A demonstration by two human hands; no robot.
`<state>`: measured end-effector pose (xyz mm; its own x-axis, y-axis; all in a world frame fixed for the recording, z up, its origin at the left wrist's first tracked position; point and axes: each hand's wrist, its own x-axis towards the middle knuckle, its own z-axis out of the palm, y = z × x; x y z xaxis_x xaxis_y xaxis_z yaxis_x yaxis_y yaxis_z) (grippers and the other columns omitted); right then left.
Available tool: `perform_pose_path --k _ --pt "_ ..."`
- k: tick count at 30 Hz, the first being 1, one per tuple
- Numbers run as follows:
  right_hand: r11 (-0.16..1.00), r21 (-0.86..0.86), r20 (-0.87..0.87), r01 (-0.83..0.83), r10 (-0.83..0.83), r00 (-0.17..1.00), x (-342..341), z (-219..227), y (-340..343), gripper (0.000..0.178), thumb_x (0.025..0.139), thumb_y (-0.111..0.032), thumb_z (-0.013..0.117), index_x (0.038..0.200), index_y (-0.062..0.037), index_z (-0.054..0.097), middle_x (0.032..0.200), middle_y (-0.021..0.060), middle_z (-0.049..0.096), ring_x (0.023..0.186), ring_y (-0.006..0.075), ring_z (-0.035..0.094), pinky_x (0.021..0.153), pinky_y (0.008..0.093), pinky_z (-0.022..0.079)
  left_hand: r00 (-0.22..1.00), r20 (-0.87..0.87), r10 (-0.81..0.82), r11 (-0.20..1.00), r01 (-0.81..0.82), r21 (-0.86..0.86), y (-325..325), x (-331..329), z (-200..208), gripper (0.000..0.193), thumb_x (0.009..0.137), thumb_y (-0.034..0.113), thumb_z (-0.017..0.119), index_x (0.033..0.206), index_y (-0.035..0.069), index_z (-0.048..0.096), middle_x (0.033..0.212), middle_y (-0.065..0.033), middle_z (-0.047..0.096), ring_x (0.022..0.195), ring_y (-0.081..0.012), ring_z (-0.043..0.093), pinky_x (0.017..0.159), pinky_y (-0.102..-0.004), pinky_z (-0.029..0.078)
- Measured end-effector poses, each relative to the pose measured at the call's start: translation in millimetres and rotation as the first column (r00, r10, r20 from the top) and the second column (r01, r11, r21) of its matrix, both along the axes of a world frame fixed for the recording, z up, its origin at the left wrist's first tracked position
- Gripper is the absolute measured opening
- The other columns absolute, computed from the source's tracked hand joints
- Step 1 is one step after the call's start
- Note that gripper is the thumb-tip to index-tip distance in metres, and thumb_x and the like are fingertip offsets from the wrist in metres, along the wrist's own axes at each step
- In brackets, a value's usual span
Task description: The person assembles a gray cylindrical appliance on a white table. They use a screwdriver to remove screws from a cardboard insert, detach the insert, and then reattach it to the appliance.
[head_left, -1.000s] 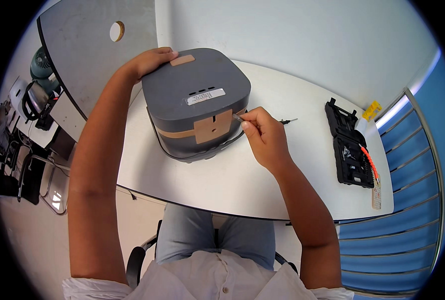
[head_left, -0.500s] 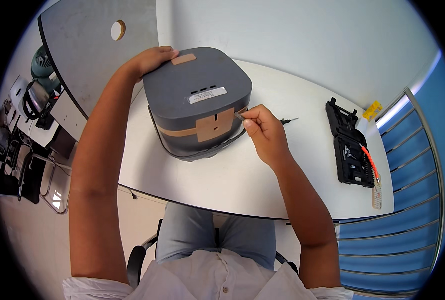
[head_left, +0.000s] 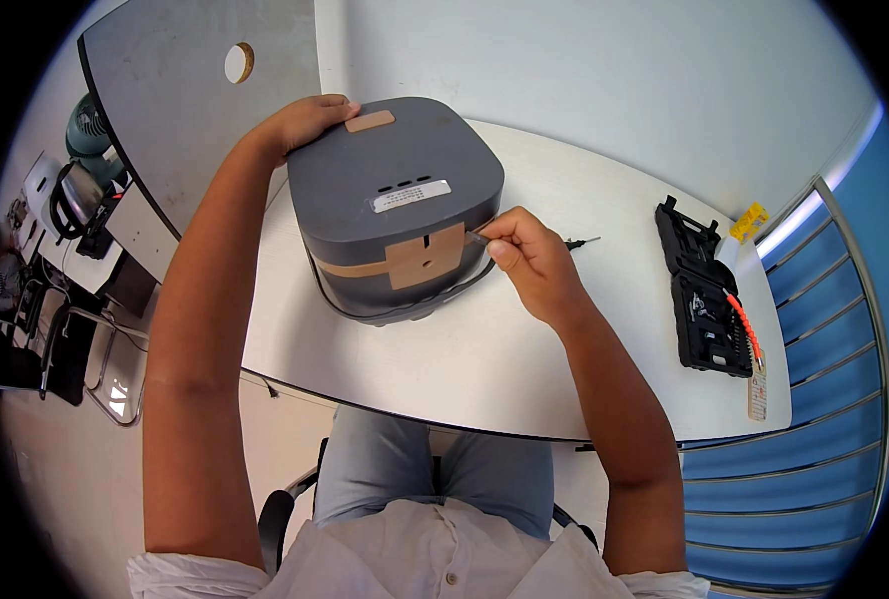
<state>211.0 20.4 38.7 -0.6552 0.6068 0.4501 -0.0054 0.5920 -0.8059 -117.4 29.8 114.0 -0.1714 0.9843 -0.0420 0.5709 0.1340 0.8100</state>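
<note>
A dark grey rice cooker (head_left: 395, 180) with a copper-coloured band, a carrying handle and a label on its lid stands on the white table. My left hand (head_left: 310, 125) grips its far left corner, the fingertips resting beside a copper-coloured plate (head_left: 370, 121) on the lid. At the near side, my right hand (head_left: 534, 262) pinches a small, flat grey tool (head_left: 476, 238), whose tip meets the right edge of the copper-coloured panel (head_left: 425, 257). Most of that tool is hidden by my fingers. Just beyond my right hand lies a thin screwdriver-like tool (head_left: 584, 243).
An open black toolbox (head_left: 704, 299) lies at the table's right, with an orange flexible shaft (head_left: 744, 329) and a yellow packet (head_left: 749, 222) by it. Metal railing (head_left: 834, 374) borders that side. A grey partition (head_left: 185, 60) stands at the back left; a kettle (head_left: 80, 190) sits beyond it.
The whole view has shifted slightly. My left hand keeps its place on the rice cooker, and my right hand keeps the small tool at the panel's edge.
</note>
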Motion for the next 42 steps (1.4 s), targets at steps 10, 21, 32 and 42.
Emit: perform_pose_path --k 10,21,32,42 --pt "0.996 -0.084 0.024 -0.044 0.046 0.999 2 -1 2 0.01 0.094 -0.008 0.048 0.099 -0.0022 0.055 0.083 -0.0008 0.054 0.075 0.0057 0.044 0.071 0.0224 0.039 1.0 -0.007 0.027 0.998 -0.026 0.058 1 1 -2 0.033 0.095 0.04 0.05 0.103 0.01 0.061 0.087 -0.0014 0.063 0.074 -0.0081 0.058 0.07 -0.0253 0.048" --pt "0.957 -0.27 -0.093 -0.105 0.082 0.992 -3 -3 -8 0.012 0.096 -0.012 0.046 0.1 -0.0026 0.053 0.077 -0.0039 0.049 0.067 0.0049 0.04 0.061 0.0215 0.036 1.0 -0.01 0.004 0.999 -0.003 0.037 -1 0 0 0.039 0.094 0.039 0.05 0.111 0.006 0.062 0.097 -0.0092 0.065 0.087 -0.0158 0.06 0.081 -0.0306 0.047" --pt "0.91 0.359 -0.014 0.209 -0.218 0.976 -10 2 -18 0.011 0.096 -0.011 0.047 0.097 -0.0025 0.054 0.074 0.0076 0.056 0.065 0.0155 0.05 0.062 0.0277 0.042 0.999 -0.047 0.025 0.999 -0.023 0.03 -3 4 4 0.038 0.094 0.038 0.05 0.109 0.005 0.063 0.096 -0.0104 0.065 0.087 -0.0175 0.06 0.082 -0.0319 0.046" --pt "0.98 -0.183 0.067 0.073 -0.061 0.996 -5 11 -16 0.015 0.098 -0.015 0.044 0.098 -0.0031 0.053 0.071 0.0019 0.051 0.065 0.0098 0.044 0.062 0.0261 0.039 0.988 -0.151 0.025 0.996 -0.011 0.093 5 -5 -3 0.034 0.095 0.036 0.049 0.101 0.006 0.063 0.088 -0.0039 0.063 0.078 -0.0113 0.056 0.074 -0.0276 0.046"
